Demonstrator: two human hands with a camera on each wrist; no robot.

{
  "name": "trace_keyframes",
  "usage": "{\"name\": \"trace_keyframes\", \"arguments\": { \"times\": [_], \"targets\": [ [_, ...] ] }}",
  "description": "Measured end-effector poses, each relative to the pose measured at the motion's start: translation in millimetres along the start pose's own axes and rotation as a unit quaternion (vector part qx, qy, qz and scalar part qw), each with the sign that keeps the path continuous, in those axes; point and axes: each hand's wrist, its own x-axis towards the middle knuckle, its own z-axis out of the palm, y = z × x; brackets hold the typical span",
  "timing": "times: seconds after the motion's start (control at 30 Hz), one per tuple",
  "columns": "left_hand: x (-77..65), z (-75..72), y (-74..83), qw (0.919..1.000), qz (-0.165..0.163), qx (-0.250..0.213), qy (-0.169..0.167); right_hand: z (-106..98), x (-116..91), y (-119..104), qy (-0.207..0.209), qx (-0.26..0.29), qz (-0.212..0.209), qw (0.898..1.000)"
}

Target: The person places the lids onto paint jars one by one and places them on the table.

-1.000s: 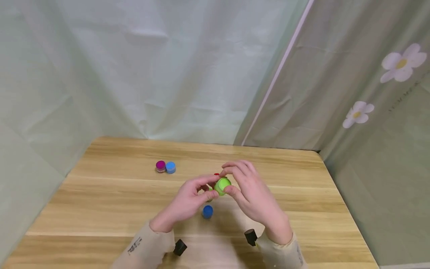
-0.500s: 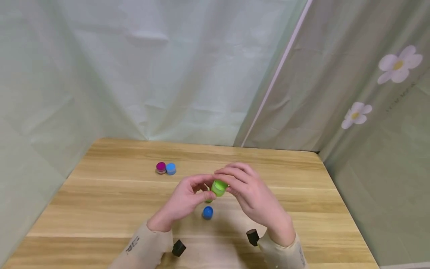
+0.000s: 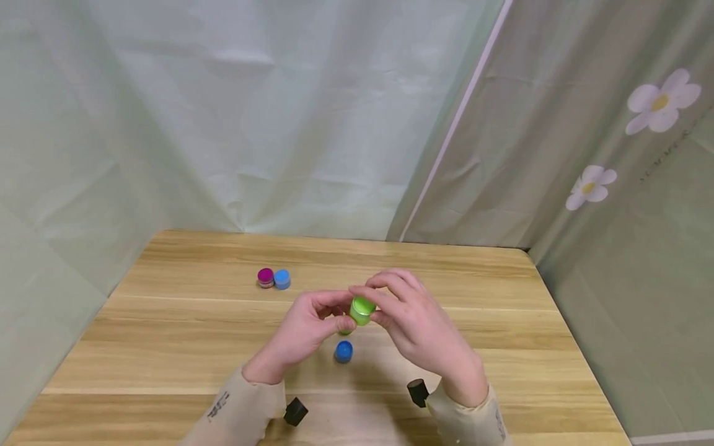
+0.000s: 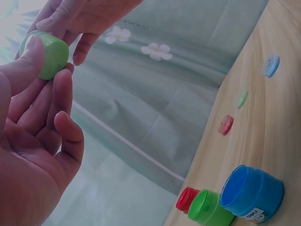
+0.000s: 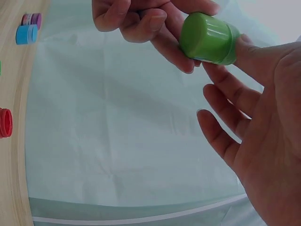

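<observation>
The left hand [image 3: 310, 322] pinches a green jar [image 5: 207, 38] above the table [image 3: 480, 297] between thumb and fingers; the right hand [image 3: 415, 317] pinches its lid [image 3: 365, 305] by thumb and forefinger (contact partly hidden). To turn it cleanly, the left should probably hold firm, the right twisting squarely.

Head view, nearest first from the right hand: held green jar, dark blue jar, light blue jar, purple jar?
1. Held green jar, just left.
2. Dark blue jar, lower left.
3. Light blue jar, farther left.
4. Purple jar, leftmost.
</observation>
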Motion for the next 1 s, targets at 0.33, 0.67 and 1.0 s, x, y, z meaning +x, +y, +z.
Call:
{"name": "trace_keyframes", "arguments": {
  "times": [0.33, 0.67, 1.0],
  "targets": [
    [0.1, 1.1, -0.3, 0.9999, 0.004, 0.010, -0.006, 1.4, -0.3, 0.1, -0.001, 0.005, 0.040, 0.999],
    [0.7, 3.4, -1.3, 0.9985, 0.034, 0.028, -0.033, 3.9, -0.2, -1.6, -0.009, 0.002, 0.075, 0.997],
    [0.2, 3.3, -1.4, 0.9983, 0.024, 0.002, -0.052, 1.1, 3.3, -0.9, 0.024, 0.006, -0.045, 0.999]
  ]
}}
